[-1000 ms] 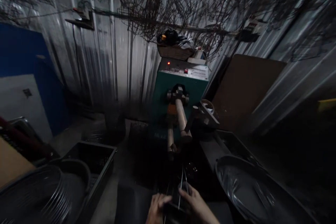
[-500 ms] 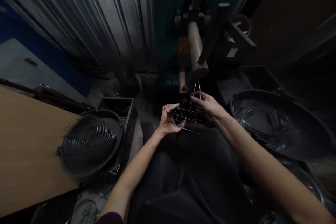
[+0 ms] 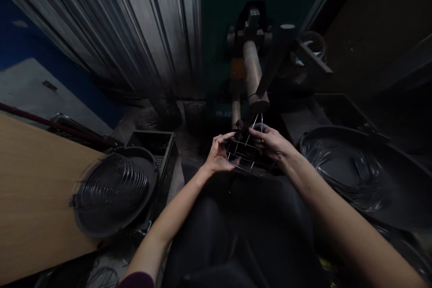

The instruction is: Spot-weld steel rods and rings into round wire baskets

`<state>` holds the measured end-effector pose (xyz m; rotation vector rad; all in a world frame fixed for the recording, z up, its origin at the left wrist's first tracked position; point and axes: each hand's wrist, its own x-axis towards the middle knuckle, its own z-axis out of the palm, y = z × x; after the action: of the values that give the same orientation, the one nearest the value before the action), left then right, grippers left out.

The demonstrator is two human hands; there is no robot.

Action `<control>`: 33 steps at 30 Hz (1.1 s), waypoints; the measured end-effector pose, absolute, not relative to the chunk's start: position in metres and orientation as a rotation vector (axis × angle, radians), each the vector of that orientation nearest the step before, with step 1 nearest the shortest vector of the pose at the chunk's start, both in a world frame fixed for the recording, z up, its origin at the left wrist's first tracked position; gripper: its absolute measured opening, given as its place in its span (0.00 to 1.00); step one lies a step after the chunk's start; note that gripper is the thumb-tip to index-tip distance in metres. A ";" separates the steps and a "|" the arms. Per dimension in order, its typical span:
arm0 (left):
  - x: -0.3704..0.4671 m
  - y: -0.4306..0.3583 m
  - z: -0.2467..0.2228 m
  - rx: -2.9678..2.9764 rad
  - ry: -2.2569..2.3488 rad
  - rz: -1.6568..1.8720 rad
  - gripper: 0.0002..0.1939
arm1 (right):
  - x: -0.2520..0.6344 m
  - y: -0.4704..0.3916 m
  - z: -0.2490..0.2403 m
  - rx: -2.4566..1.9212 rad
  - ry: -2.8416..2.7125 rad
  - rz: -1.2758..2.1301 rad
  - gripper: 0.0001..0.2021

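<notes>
A small wire rack (image 3: 248, 160) of thin crossed rods lies before the machine's arms, above my lap. My left hand (image 3: 219, 155) grips its left side, thumb below and fingers above. At its far right, my right hand (image 3: 270, 141) pinches a bent wire loop (image 3: 262, 120) between thumb and fingers. The loop's rounded top stands up just under the end of the machine's thick upper arm (image 3: 254, 69). A thinner lower arm (image 3: 236, 110) ends close behind the rack. Shadow hides where the loop meets the rack.
To the left, a round dark tub (image 3: 116, 189) holds a stack of wire rings, beside a black crate (image 3: 165, 150). A wide basin (image 3: 340, 180) with bent wires stands right. A wooden board (image 3: 40, 193) is at far left, corrugated metal (image 3: 135, 22) behind.
The view has tilted up a little, so the surroundings sit lower in the picture. Both hands keep their holds; the rack and wire loop are turned slightly beneath the machine's arm.
</notes>
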<state>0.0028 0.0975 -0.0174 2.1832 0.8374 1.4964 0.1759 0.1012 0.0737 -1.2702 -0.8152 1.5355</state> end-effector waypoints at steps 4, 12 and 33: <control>0.004 0.110 -0.011 2.165 0.827 1.454 0.45 | 0.176 0.115 0.076 -1.252 -0.805 1.525 0.22; 0.001 0.126 -0.003 2.110 0.910 1.396 0.45 | 0.176 0.141 0.066 -1.240 -0.822 1.456 0.23; 0.002 0.142 -0.001 2.157 0.846 1.385 0.46 | 0.174 0.150 0.070 -1.238 -0.619 1.346 0.12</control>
<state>0.0015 0.1422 -0.0005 2.1572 0.8461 1.3855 0.1742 0.1497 0.0703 -1.2379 -0.6192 1.3463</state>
